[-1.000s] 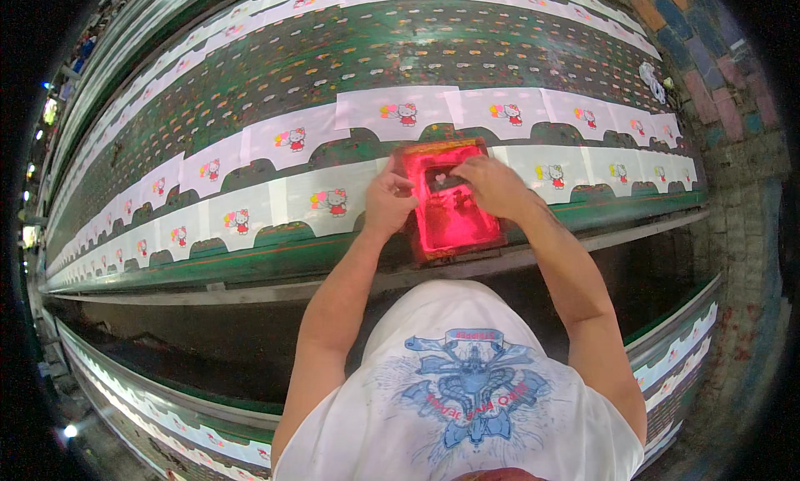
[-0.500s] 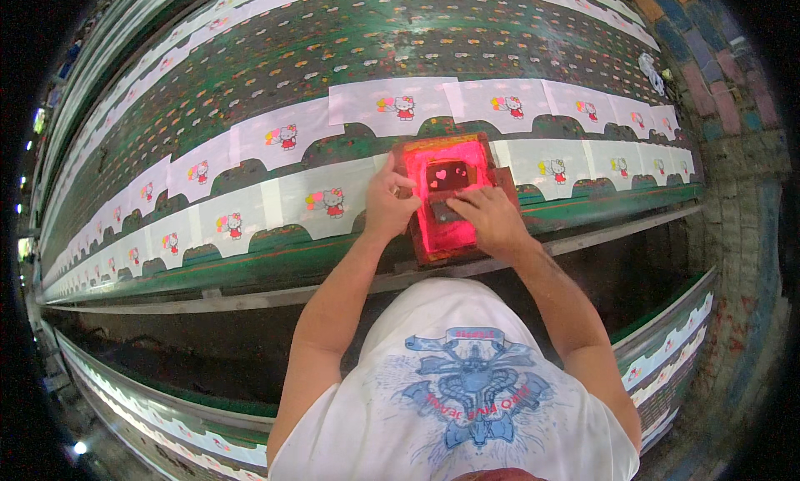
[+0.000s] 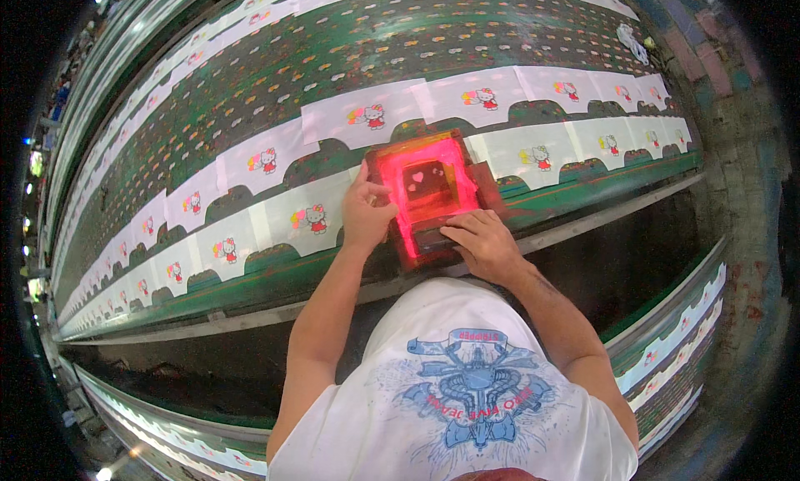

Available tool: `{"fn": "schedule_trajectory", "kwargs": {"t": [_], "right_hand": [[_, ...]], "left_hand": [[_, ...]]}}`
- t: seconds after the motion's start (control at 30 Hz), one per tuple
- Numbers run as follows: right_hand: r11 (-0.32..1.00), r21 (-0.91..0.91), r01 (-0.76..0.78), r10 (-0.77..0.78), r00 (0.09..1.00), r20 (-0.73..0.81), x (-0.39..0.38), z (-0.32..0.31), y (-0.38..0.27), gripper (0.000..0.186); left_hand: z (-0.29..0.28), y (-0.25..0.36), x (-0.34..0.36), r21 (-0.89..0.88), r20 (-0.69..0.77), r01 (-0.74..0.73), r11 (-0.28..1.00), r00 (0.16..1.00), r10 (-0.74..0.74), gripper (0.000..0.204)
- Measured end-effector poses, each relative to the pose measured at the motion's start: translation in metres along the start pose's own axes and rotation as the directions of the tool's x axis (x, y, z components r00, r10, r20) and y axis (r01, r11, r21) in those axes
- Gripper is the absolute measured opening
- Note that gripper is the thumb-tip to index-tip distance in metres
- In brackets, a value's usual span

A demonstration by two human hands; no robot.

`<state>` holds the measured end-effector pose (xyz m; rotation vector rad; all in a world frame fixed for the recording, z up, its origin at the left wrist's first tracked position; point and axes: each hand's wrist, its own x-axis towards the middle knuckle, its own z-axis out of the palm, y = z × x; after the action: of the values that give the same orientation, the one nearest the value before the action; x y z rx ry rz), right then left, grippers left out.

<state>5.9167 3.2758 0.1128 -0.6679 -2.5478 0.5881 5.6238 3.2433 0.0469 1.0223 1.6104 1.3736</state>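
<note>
Seemingly open air above frame [image 3: 417,142] between hands [image 3: 368,216] [image 3: 486,244]

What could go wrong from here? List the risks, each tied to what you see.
1. The frame could shift if the left hand eases off its left edge, possibly blurring the print.
2. The right hand has its fingers on the bar, close to the pink ink; wet ink could get on them.
3. The right panel lies close beside the frame, so stray ink might mark it.
</note>
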Motion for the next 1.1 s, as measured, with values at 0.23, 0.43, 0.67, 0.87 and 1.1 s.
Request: {"fn": "schedule_trajectory", "kwargs": {"t": [0.23,0.43,0.67,0.87,1.1], "right_hand": [[0.997,0.065,-0.036,0.043,0.992,-0.116,-0.039,-0.032,0.042,0.047],[0.998,0.051,-0.041,0.05,0.979,-0.195,-0.096,-0.082,0.114,0.045],[0.993,0.115,-0.006,0.029,0.981,-0.193,-0.136,-0.13,0.184,0.043],[0.975,0.216,0.057,-0.018,0.984,-0.179,-0.142,-0.151,0.21,0.04],[0.974,0.204,0.094,-0.07,0.99,-0.119,-0.136,-0.158,0.217,0.043]], "left_hand": [[0.061,0.007,0.008,-0.046,0.004,-0.09,0.995,0.996,0.09,0.023],[0.169,0.007,0.021,-0.116,-0.001,-0.103,0.988,0.995,0.104,0.022],[0.246,0.005,0.035,-0.044,-0.029,-0.006,0.999,1.0,0.005,0.024],[0.263,0.01,0.039,-0.205,0.006,0.08,0.975,0.997,-0.081,0.026],[0.258,-0.003,0.038,-0.149,-0.01,0.079,0.986,0.997,-0.081,0.029]]}}
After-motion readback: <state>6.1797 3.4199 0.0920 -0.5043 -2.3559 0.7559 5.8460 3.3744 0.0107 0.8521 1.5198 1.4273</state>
